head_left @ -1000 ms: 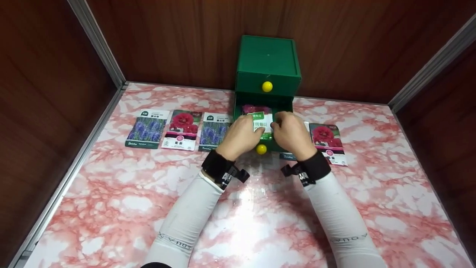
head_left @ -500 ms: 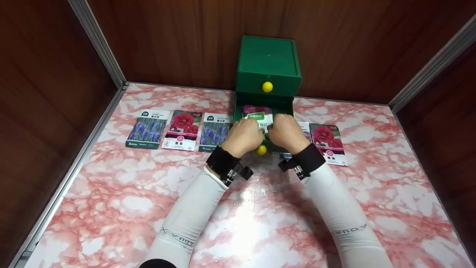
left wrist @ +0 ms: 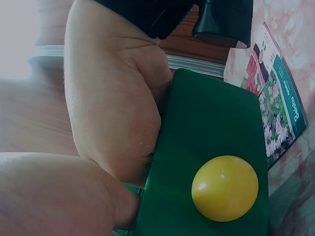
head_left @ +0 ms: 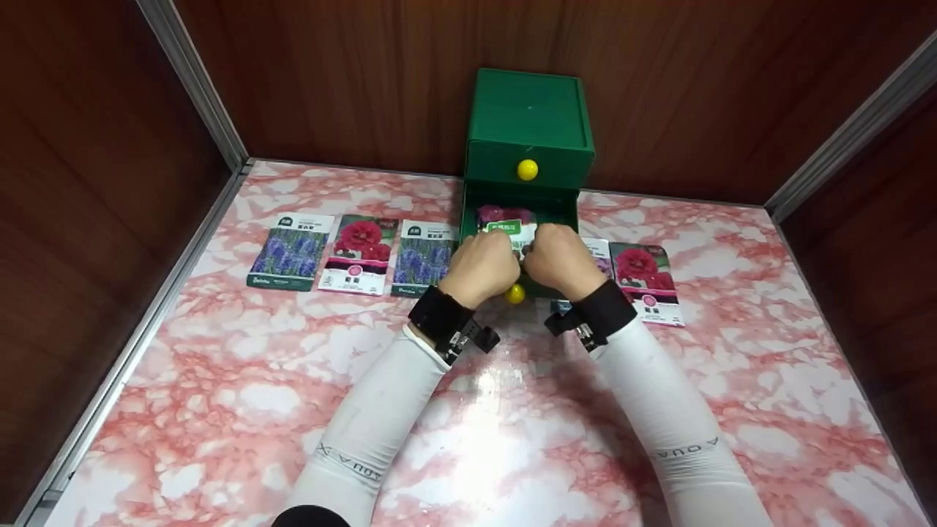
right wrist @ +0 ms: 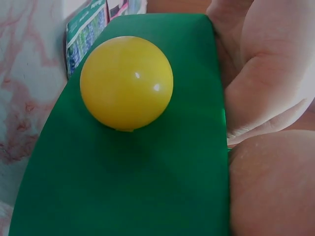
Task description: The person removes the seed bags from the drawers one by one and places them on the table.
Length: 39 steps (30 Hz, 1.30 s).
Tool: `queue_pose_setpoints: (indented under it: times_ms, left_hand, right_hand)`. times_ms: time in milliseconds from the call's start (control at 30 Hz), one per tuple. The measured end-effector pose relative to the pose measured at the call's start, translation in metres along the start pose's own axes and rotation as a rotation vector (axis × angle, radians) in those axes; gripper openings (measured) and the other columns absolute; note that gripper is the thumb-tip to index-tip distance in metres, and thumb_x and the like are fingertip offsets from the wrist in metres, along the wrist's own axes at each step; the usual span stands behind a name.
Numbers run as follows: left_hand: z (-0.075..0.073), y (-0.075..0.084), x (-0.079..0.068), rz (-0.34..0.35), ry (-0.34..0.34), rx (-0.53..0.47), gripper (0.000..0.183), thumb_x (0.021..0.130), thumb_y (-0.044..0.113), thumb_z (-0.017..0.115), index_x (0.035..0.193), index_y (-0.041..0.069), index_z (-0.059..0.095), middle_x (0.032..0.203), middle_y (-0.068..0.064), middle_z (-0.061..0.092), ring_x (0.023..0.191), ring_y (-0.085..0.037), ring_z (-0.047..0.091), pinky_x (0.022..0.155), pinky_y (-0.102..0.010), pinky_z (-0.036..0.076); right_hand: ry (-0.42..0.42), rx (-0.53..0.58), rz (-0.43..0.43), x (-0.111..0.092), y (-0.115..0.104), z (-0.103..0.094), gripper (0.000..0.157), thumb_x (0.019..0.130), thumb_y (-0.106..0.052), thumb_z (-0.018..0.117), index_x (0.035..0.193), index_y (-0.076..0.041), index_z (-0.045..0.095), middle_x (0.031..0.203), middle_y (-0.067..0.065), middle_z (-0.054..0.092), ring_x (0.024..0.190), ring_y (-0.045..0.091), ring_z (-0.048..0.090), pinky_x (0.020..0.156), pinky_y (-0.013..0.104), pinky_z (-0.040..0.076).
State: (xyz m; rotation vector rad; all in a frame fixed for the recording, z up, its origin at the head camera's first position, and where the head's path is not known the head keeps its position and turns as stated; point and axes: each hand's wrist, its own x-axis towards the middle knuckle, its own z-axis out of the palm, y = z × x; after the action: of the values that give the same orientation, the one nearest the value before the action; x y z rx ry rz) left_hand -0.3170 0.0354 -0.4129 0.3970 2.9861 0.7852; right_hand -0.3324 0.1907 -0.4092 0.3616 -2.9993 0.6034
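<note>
A white-and-green seed packet [head_left: 505, 227] lies in the pulled-out lower drawer [left wrist: 211, 118] of a green cabinet [head_left: 528, 110]. Both hands reach in over the drawer's front edge, knuckles up and close together. My left hand [head_left: 483, 267] grips the packet's near left side, and my right hand [head_left: 560, 256] grips its near right side. Fingertips of both are hidden behind the drawer front in the wrist views. Behind the packet shows another one with a magenta flower [head_left: 489, 213]. The drawer's yellow knob [head_left: 515, 293] sits just below the hands, untouched.
Left of the cabinet lie a lavender packet [head_left: 289, 256], a red-flower packet [head_left: 359, 256] and a second lavender packet [head_left: 423, 256]. To the right is another red-flower packet [head_left: 644, 278], beside one partly covered by the right hand. Brown wooden panels [head_left: 351, 88] enclose the marbled table.
Both hands have curled further and drawn closer together at the near end of the white-and-green packet, covering more of it. Over the last half second they have barely moved.
</note>
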Motion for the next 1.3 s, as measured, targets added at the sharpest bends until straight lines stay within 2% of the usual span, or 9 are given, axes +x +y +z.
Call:
queue_pose_setpoints:
  times_ms: [300, 467, 567, 733, 967, 1067, 1167, 1233, 1300]
  left_hand:
    - [0.0, 0.0, 0.001, 0.031, 0.047, -0.029, 0.016, 0.104, 0.011, 0.062, 0.097, 0.004, 0.075, 0.103, -0.015, 0.077, 0.091, -0.035, 0.074, 0.081, -0.05, 0.061]
    - [0.0, 0.001, 0.002, 0.041, 0.094, -0.027, 0.013, 0.101, 0.007, 0.065, 0.096, 0.004, 0.076, 0.103, -0.016, 0.077, 0.094, -0.037, 0.074, 0.084, -0.05, 0.061]
    - [-0.001, 0.001, 0.002, 0.034, 0.123, -0.035, 0.008, 0.097, 0.005, 0.067, 0.097, 0.004, 0.076, 0.104, -0.016, 0.077, 0.099, -0.039, 0.074, 0.088, -0.05, 0.06]
    - [-0.003, -0.003, 0.001, 0.05, 0.155, -0.062, 0.008, 0.099, 0.001, 0.065, 0.1, 0.001, 0.073, 0.107, -0.019, 0.076, 0.11, -0.044, 0.072, 0.1, -0.051, 0.056]
    - [-0.005, -0.007, -0.001, 0.038, 0.203, -0.087, 0.016, 0.097, -0.006, 0.065, 0.109, 0.0, 0.074, 0.108, -0.02, 0.076, 0.111, -0.045, 0.071, 0.097, -0.053, 0.057]
    - [-0.005, -0.007, -0.001, 0.046, 0.24, -0.108, 0.023, 0.1, -0.004, 0.062, 0.117, 0.0, 0.077, 0.115, -0.02, 0.077, 0.116, -0.044, 0.071, 0.1, -0.052, 0.058]
    - [-0.006, -0.009, -0.002, 0.06, 0.27, -0.16, 0.028, 0.106, -0.002, 0.062, 0.129, -0.001, 0.077, 0.126, -0.021, 0.077, 0.123, -0.043, 0.07, 0.107, -0.05, 0.056]
    - [-0.006, -0.01, -0.002, 0.061, 0.283, -0.199, 0.03, 0.107, 0.0, 0.064, 0.135, -0.002, 0.075, 0.132, -0.021, 0.076, 0.126, -0.042, 0.069, 0.11, -0.048, 0.055]
    - [-0.008, -0.012, -0.003, 0.056, 0.291, -0.241, 0.03, 0.108, 0.001, 0.066, 0.137, -0.003, 0.074, 0.133, -0.021, 0.076, 0.127, -0.04, 0.069, 0.109, -0.048, 0.055]
  right_hand:
    - [0.016, 0.009, 0.001, 0.0, 0.001, -0.001, 0.027, 0.091, -0.003, 0.065, 0.068, -0.01, 0.053, 0.076, 0.015, 0.057, 0.082, 0.041, 0.064, 0.079, 0.06, 0.056]
    - [0.027, 0.013, -0.001, 0.001, 0.001, -0.002, 0.024, 0.089, 0.0, 0.065, 0.07, -0.009, 0.054, 0.074, 0.012, 0.053, 0.078, 0.036, 0.059, 0.076, 0.057, 0.054]
    - [0.041, 0.022, 0.002, 0.0, 0.0, -0.003, 0.018, 0.09, 0.001, 0.065, 0.075, -0.005, 0.057, 0.075, 0.011, 0.052, 0.077, 0.033, 0.055, 0.076, 0.056, 0.054]
    - [0.066, 0.044, 0.011, -0.003, 0.0, -0.005, 0.006, 0.092, 0.0, 0.066, 0.087, 0.004, 0.064, 0.08, 0.014, 0.054, 0.078, 0.034, 0.054, 0.078, 0.056, 0.053]
    - [0.1, 0.07, 0.028, -0.004, 0.001, -0.009, 0.017, 0.097, -0.007, 0.072, 0.094, 0.008, 0.068, 0.095, 0.027, 0.067, 0.089, 0.045, 0.065, 0.086, 0.059, 0.054]
    - [0.116, 0.094, 0.026, -0.004, 0.003, -0.013, 0.016, 0.097, -0.007, 0.073, 0.088, 0.003, 0.065, 0.088, 0.022, 0.064, 0.084, 0.041, 0.062, 0.079, 0.055, 0.052]
    - [0.142, 0.121, 0.023, -0.004, 0.007, -0.017, 0.02, 0.095, -0.004, 0.075, 0.082, -0.002, 0.06, 0.077, 0.013, 0.054, 0.077, 0.036, 0.054, 0.071, 0.047, 0.044]
    - [0.15, 0.147, 0.021, -0.003, 0.009, -0.02, 0.021, 0.094, -0.002, 0.076, 0.081, 0.0, 0.06, 0.073, 0.012, 0.049, 0.075, 0.035, 0.051, 0.069, 0.044, 0.037]
    - [0.154, 0.177, 0.024, -0.003, 0.01, -0.023, 0.014, 0.093, -0.001, 0.078, 0.088, 0.005, 0.066, 0.076, 0.014, 0.054, 0.078, 0.036, 0.054, 0.071, 0.044, 0.041]
